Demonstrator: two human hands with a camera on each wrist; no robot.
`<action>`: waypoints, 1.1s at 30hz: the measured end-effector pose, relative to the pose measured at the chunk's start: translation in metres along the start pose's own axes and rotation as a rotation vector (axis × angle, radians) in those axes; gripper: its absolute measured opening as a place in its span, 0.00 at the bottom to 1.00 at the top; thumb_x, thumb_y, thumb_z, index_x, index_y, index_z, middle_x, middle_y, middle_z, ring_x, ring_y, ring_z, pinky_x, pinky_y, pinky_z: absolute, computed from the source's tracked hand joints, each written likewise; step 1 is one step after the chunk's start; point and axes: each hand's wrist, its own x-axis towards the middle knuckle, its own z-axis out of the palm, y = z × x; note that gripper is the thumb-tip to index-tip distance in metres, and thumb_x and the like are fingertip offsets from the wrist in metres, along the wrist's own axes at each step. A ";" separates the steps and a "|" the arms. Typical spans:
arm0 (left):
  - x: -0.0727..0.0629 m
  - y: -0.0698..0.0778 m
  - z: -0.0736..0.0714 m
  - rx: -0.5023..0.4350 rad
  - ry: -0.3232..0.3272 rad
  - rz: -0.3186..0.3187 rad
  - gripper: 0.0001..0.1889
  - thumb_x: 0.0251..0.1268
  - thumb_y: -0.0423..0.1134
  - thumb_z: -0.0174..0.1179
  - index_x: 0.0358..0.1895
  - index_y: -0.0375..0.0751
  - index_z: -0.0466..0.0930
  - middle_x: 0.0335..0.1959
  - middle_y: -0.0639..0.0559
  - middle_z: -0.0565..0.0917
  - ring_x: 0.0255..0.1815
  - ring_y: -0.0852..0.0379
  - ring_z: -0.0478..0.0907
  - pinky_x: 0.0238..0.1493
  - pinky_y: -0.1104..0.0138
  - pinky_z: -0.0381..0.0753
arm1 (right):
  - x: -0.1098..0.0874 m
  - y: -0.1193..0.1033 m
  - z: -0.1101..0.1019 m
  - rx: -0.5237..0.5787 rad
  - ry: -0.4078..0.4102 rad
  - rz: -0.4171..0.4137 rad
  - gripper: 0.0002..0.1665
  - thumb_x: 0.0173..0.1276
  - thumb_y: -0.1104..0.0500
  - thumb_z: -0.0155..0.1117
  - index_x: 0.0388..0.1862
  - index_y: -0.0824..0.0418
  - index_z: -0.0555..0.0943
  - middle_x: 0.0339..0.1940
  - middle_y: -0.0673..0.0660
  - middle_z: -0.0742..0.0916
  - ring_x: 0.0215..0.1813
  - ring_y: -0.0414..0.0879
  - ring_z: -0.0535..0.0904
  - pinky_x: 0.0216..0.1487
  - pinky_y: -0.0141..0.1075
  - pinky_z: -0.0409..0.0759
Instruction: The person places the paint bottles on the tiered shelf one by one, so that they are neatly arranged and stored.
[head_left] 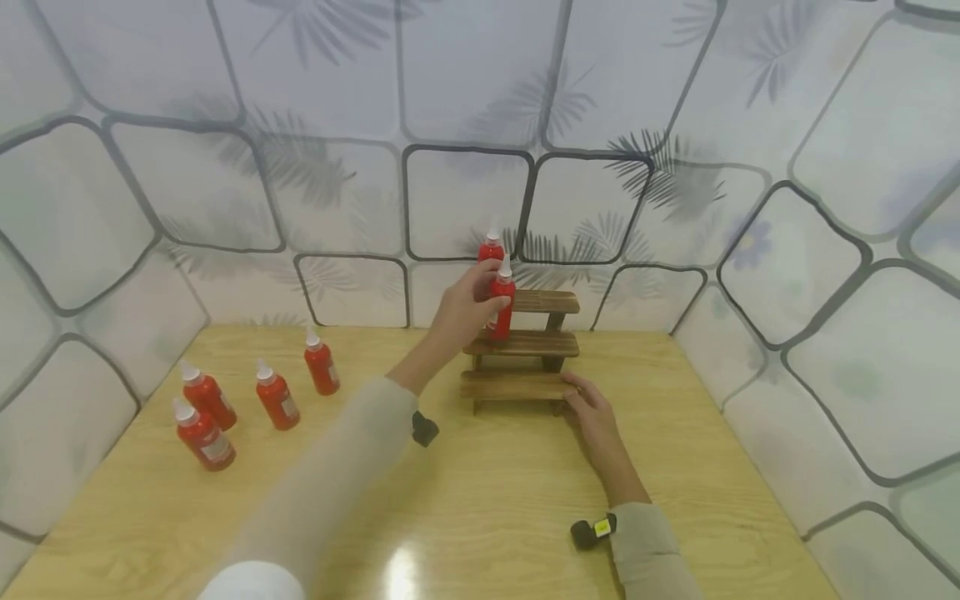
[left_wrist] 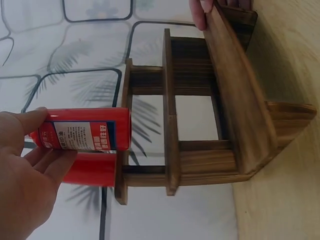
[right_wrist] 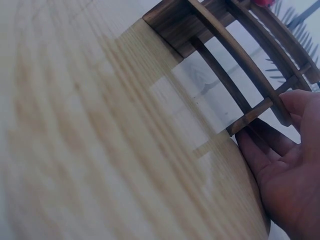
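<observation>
My left hand (head_left: 463, 310) holds a red squeeze bottle (head_left: 504, 289) with a white pointed nozzle, thumb and fingers on either side of it. In the left wrist view this bottle (left_wrist: 90, 128) shows a printed label. A second red bottle (head_left: 490, 249) stands behind it on the top tier of a three-step wooden stand (head_left: 517, 385), partly hidden. The held bottle's base is close to the middle tier; whether it touches cannot be told. At the stand's right end, my right hand (head_left: 597, 421) grips the lowest board (right_wrist: 240, 55), thumb above and fingers below.
Several more red bottles stand on the left of the wooden table (head_left: 480, 483), one of them a bottle (head_left: 321, 367) nearest the stand. Patterned walls (head_left: 337, 200) close the table in at the back and sides.
</observation>
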 end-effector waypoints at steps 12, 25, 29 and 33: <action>0.037 0.015 0.024 0.058 -0.028 0.044 0.31 0.70 0.37 0.64 0.74 0.51 0.65 0.67 0.45 0.78 0.64 0.49 0.79 0.59 0.55 0.83 | 0.000 0.001 -0.001 -0.016 0.021 0.006 0.29 0.78 0.49 0.57 0.73 0.58 0.69 0.77 0.63 0.68 0.74 0.59 0.69 0.72 0.42 0.72; 0.056 0.017 0.044 0.133 -0.005 0.041 0.30 0.72 0.38 0.62 0.75 0.53 0.64 0.66 0.48 0.78 0.60 0.54 0.78 0.50 0.63 0.84 | 0.004 0.005 -0.004 -0.009 0.022 0.006 0.29 0.77 0.48 0.58 0.72 0.57 0.71 0.77 0.59 0.68 0.74 0.56 0.69 0.71 0.41 0.73; 0.063 0.017 0.046 0.128 0.014 0.012 0.30 0.72 0.37 0.62 0.74 0.54 0.65 0.64 0.49 0.79 0.58 0.55 0.78 0.48 0.62 0.84 | 0.005 0.006 -0.004 -0.018 0.022 0.009 0.29 0.77 0.47 0.59 0.72 0.56 0.71 0.76 0.59 0.69 0.73 0.56 0.70 0.71 0.40 0.74; 0.067 0.016 0.049 0.140 0.020 0.004 0.31 0.72 0.37 0.62 0.75 0.54 0.64 0.64 0.50 0.78 0.59 0.55 0.77 0.55 0.60 0.83 | 0.006 0.005 -0.002 -0.026 0.034 0.009 0.29 0.77 0.47 0.59 0.71 0.57 0.72 0.76 0.58 0.70 0.73 0.55 0.70 0.72 0.42 0.73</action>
